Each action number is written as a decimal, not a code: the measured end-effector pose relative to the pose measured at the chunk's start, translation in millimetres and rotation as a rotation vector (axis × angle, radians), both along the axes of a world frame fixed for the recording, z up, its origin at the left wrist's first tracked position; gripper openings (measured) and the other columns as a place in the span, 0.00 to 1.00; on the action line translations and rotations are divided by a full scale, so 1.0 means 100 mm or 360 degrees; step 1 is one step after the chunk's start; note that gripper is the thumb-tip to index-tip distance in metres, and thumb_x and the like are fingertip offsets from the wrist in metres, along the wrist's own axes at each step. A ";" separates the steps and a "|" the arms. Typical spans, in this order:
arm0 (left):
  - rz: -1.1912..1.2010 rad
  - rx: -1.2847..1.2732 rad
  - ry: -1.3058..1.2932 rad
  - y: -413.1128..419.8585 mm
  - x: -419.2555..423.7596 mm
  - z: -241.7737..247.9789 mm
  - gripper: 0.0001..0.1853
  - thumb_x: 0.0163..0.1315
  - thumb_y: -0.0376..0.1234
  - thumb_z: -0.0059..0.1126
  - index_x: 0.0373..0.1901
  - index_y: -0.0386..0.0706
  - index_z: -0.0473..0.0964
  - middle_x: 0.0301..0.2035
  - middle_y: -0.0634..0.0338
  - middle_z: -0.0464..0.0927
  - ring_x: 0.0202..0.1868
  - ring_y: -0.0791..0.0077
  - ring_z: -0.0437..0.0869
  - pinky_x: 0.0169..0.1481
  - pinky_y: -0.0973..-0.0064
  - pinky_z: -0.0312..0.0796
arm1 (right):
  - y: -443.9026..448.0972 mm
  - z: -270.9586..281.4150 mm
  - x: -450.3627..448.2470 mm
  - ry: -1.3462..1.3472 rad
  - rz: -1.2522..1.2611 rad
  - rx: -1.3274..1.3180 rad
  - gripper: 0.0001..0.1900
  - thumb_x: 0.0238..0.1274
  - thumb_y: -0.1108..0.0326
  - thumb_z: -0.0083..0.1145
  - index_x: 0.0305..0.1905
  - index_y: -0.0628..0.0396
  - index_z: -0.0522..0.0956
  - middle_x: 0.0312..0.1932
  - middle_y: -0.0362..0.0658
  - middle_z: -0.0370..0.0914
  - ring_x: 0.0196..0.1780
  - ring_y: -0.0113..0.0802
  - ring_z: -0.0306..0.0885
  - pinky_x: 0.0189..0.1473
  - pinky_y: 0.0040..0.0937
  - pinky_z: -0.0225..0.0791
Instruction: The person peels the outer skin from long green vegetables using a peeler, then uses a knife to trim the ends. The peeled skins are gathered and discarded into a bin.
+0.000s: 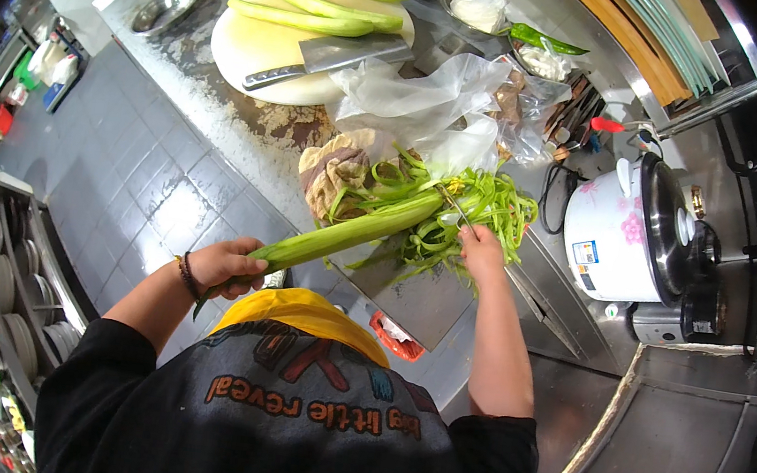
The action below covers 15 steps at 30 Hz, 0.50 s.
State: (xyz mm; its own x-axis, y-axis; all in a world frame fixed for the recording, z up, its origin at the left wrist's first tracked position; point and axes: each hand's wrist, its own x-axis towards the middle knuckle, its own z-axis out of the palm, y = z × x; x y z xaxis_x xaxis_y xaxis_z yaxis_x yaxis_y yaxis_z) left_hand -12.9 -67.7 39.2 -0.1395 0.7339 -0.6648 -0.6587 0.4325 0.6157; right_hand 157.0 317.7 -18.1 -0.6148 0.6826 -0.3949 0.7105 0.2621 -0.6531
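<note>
My left hand [233, 268] is closed around the lower end of a long green gourd [351, 229], probably a luffa. The gourd slants up to the right, its far end over a pile of green peelings [488, 207]. In my right hand [483, 249] is a thin metal tool, likely a peeler [457, 206], at the gourd's far end. Several pale green peeled gourds [306, 20] lie on a round cutting board [258, 59] with a cleaver [351, 54]. A crumpled checked cloth [333, 171] lies left of the peelings.
Clear plastic bags [430, 101] lie behind the peelings. A white rice cooker [613, 230] stands at the right. Metal bowls [165, 10] are at the back left, and a green chili pepper [548, 40] rests on a bowl at the back. Plate racks [13, 269] stand at the left.
</note>
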 end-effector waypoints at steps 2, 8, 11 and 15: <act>-0.0023 0.0126 -0.0201 -0.08 -0.04 -0.06 0.17 0.60 0.40 0.50 0.44 0.38 0.64 0.24 0.60 0.74 0.14 0.83 0.64 0.16 0.85 0.58 | 0.05 0.04 0.04 0.0349 -0.0496 -0.0686 0.14 0.63 0.54 0.47 0.39 0.55 0.72 0.18 0.37 0.66 0.17 0.25 0.62 0.17 0.26 0.55; -0.0019 0.0121 -0.0421 -0.24 -0.09 -0.37 0.21 0.58 0.49 0.52 0.38 0.39 0.68 0.26 0.60 0.74 0.20 0.80 0.68 0.22 0.83 0.63 | -0.06 0.33 0.12 0.0351 -0.0241 -0.0280 0.13 0.65 0.55 0.45 0.37 0.53 0.71 0.18 0.34 0.63 0.15 0.20 0.57 0.13 0.20 0.47; -0.0067 0.0033 -0.0346 -0.12 -0.11 -0.42 0.21 0.60 0.49 0.50 0.38 0.40 0.69 0.25 0.61 0.71 0.22 0.79 0.67 0.23 0.82 0.62 | 0.09 0.11 0.18 0.0125 0.0042 0.0677 0.12 0.65 0.56 0.46 0.35 0.53 0.72 0.21 0.37 0.68 0.15 0.19 0.57 0.12 0.18 0.48; -0.0047 0.0194 -0.0259 -0.10 -0.11 -0.25 0.21 0.61 0.49 0.48 0.41 0.40 0.68 0.24 0.61 0.69 0.22 0.79 0.67 0.23 0.83 0.62 | -0.41 0.35 0.19 0.0598 -0.0210 -0.0524 0.11 0.64 0.56 0.47 0.35 0.52 0.72 0.26 0.41 0.74 0.14 0.20 0.58 0.12 0.19 0.49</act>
State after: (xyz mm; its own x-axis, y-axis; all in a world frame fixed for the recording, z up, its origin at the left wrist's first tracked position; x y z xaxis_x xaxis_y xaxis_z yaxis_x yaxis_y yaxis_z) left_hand -24.0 -77.9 14.0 -0.0150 0.8126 -0.5827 -0.7420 0.3816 0.5512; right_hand 175.7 276.3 17.0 -0.6727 0.6405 -0.3704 0.4240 -0.0765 -0.9024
